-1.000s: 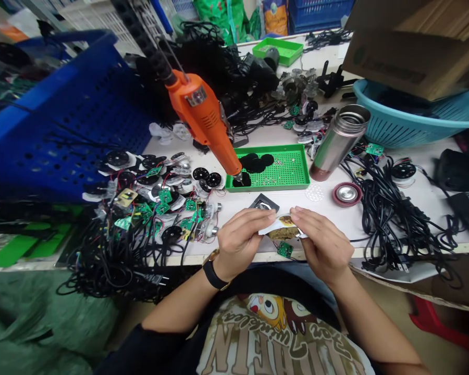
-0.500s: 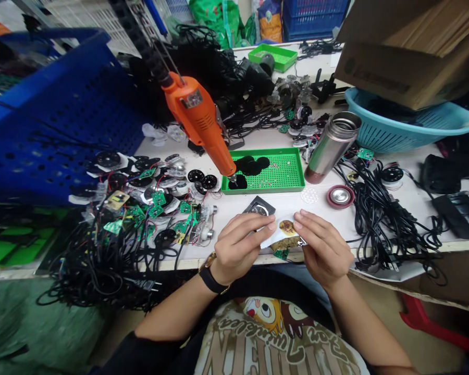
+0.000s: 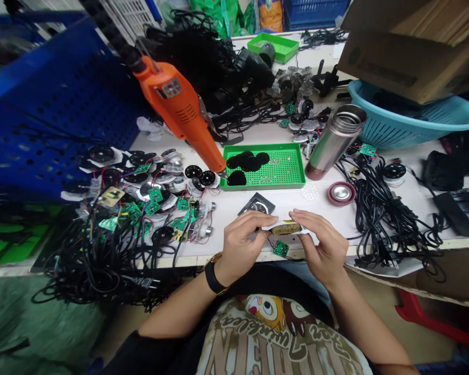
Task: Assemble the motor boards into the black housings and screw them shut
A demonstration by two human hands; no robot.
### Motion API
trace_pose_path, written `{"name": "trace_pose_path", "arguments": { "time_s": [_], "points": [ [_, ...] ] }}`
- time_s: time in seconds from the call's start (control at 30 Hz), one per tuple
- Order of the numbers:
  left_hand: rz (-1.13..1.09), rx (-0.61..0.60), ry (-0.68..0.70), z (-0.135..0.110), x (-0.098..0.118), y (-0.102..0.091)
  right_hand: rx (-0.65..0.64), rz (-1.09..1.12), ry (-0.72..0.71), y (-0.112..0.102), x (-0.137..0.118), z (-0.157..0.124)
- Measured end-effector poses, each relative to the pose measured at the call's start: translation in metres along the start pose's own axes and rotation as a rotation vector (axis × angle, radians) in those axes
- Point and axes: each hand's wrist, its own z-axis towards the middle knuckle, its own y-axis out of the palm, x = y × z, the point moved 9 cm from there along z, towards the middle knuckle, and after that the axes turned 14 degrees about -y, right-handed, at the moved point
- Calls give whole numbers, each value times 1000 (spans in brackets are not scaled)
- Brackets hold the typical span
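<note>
My left hand [image 3: 243,245] and my right hand [image 3: 321,245] both grip a small white and brownish part [image 3: 285,227] just above the near edge of the white table [image 3: 293,200]. Fingers of both hands are curled round its two ends. A small green circuit board [image 3: 280,248] hangs on thin wires below the part. A black square piece [image 3: 257,206] lies on the table just beyond my left hand. A black watch sits on my left wrist.
An orange powered screwdriver [image 3: 180,112] hangs over the green tray [image 3: 285,166] with black discs. A steel flask [image 3: 333,140] and its lid [image 3: 341,193] stand right. Boards, speakers and black cables [image 3: 386,219] crowd both sides. A blue crate [image 3: 50,114] is left, a teal basket [image 3: 414,122] right.
The part has tipped from face-up to edge-on between my fingers. My view has shifted slightly, and the hanging screwdriver now sits further left.
</note>
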Motion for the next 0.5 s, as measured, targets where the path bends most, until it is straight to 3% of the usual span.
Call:
{"name": "trace_pose_path", "arguments": {
  "time_s": [0.2, 0.33, 0.43, 0.5],
  "points": [
    [-19, -36, -139, 1, -8, 4, 8, 5, 39, -2, 2, -1],
    [2, -43, -117, 2, -7, 5, 27, -2, 39, -2, 2, -2],
    [1, -41, -8, 4, 12, -1, 40, 10, 30, -10, -8, 3],
    [-20, -93, 115, 3, 39, -7, 26, 32, -24, -22, -27, 14]
  ]
}}
